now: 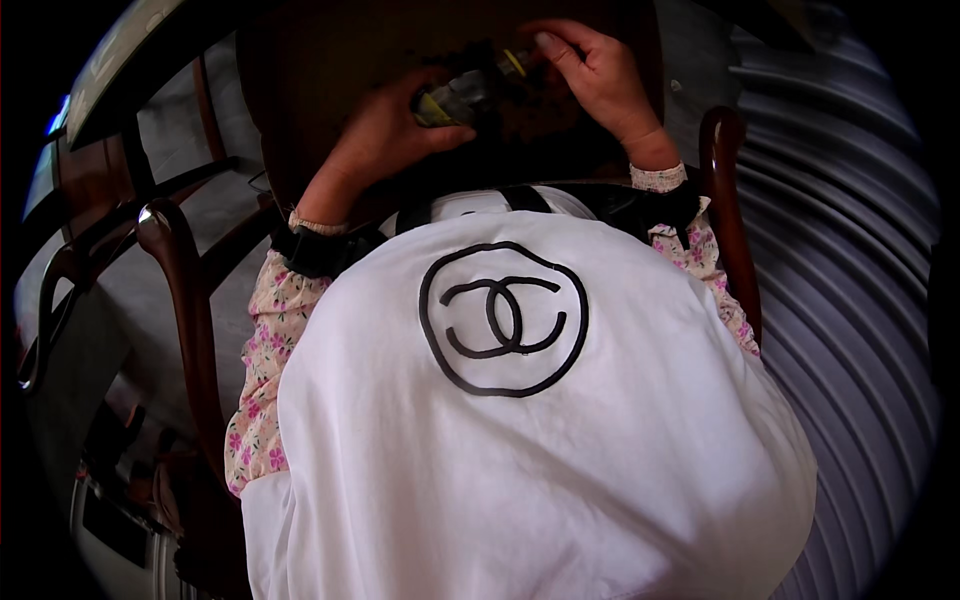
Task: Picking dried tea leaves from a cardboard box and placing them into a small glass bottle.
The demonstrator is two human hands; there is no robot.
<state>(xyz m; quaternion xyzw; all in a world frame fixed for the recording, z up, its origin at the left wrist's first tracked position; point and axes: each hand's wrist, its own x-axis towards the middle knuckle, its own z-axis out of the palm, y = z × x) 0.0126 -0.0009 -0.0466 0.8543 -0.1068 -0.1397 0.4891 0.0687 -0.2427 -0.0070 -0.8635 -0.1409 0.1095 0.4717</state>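
Observation:
My left hand [390, 124] is closed around a small clear plastic bottle [457, 97] with yellow on its side. The bottle lies tilted, pointing up and to the right. At its far end a yellow ring [513, 63] shows. My right hand [600, 75] is beside that ring, its thumb raised and fingers bent. Its fingertips are in shadow, so I cannot tell whether they grip the ring. Dark loose bits [480, 56] lie around the bottle on a dark brown surface [315, 52]. Poor light hides much of the detail there.
Dark wooden chair arms stand at my left [180, 277] and right [724, 135]. A ridged grey metal sheet [832, 247] curves down the right side. More wooden furniture [90, 255] and a pale rounded tabletop edge [120, 67] are at the left. My white top [510, 465] fills the lower middle.

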